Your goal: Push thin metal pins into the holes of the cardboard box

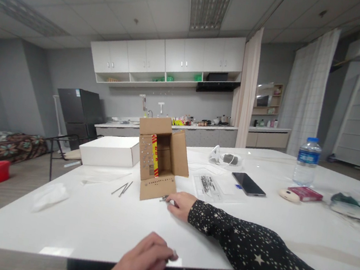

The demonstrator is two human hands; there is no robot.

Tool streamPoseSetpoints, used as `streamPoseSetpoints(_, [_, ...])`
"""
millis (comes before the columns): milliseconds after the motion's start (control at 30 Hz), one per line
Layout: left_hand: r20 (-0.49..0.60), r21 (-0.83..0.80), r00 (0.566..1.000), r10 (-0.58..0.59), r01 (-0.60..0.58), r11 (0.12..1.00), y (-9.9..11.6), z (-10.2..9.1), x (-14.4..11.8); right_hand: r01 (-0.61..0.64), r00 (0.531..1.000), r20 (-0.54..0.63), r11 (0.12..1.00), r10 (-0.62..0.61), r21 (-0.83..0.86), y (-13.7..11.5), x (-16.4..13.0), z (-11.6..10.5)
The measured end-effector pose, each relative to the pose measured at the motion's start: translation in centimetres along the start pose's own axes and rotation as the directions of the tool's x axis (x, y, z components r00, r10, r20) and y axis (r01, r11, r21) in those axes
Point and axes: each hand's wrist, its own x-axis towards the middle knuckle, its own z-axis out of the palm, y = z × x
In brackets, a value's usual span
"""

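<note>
1. Touches small metal parts point(162, 199) with the right hand point(181, 205) at the centre of the frame, just beside the lower flap of the cardboard box point(158, 189). Cannot tell whether grasping with this grip or merely resting on them; partly hidden by the fingertips.
2. Curls the left hand point(144, 260) at bottom centre, over the near edge of the counter point(92, 225). Shows a greyish bit at the fingertips; cannot tell whether held, so leaves this grip undecided too.
3. Shows as done: opening of the cardboard box, flaps spread, and laying-out of thin metal rods point(126, 189) to its left on the counter.
4. Looks only partway along, by judgement: leaves the small metal parts and rods loose, unsorted and outside the cardboard box.
5. Includes, right of centre, a clear packet point(206, 185) with dark markings or contents, and a phone point(249, 184) beyond.
</note>
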Motion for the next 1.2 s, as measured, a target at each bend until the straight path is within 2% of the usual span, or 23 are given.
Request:
streamPoseSetpoints(100, [-0.235, 0.092, 0.968, -0.084, 0.108, 0.99, -0.5, -2.5, 2.2, -0.001, 1.0, -0.01, 1.0, 0.001, -0.009, 0.0, 0.0, 0.0])
streamPoseSetpoints(200, [-0.399, 0.169, 0.912, -0.098, 0.178, 0.969, -2.7, -4.6, 4.6, 0.007, 1.0, -0.018, 1.0, -0.007, -0.003, 0.2, 0.1, 0.1])
streamPoseSetpoints(333, [-0.514, 0.213, 0.851, -0.105, 0.245, 0.946, -5.7, -7.0, 7.6, 0.005, 1.0, -0.015, 1.0, -0.005, -0.002, 0.3, 0.2, 0.3])
streamPoseSetpoints(433, [-0.539, 0.237, 0.837, -0.099, 0.264, 0.935, -7.3, -8.2, 9.5, 0.001, 1.0, -0.013, 1.0, -0.001, 0.002, 0.4, 0.2, 0.4])
streamPoseSetpoints(533, [-0.553, 0.261, 0.828, -0.098, 0.283, 0.923, -9.1, -8.7, 10.6, 0.004, 1.0, -0.016, 1.0, -0.004, -0.003, 0.4, 0.1, 0.3])
streamPoseSetpoints(767, [-0.567, 0.265, 0.811, -0.145, 0.346, 0.9, -14.5, -7.0, 9.8, -0.006, 1.0, -0.011, 1.0, 0.006, -0.022, 0.3, 0.1, 0.1])
streamPoseSetpoints(867, [-0.549, 0.259, 0.818, -0.171, 0.361, 0.896, -15.3, -6.4, 9.1, -0.008, 1.0, -0.005, 1.0, 0.008, -0.021, 0.3, 0.0, 0.0])
streamPoseSetpoints(1100, [-0.516, 0.239, 0.828, -0.218, 0.384, 0.892, -15.8, -6.0, 8.9, -0.016, 1.0, -0.012, 1.0, 0.016, -0.013, 0.1, -0.1, 0.0])
streamPoseSetpoints(1200, [-0.535, 0.216, 0.814, -0.226, 0.391, 0.895, -16.0, -5.9, 8.9, -0.005, 1.0, -0.014, 1.0, 0.005, -0.011, 0.2, -0.1, 0.0])
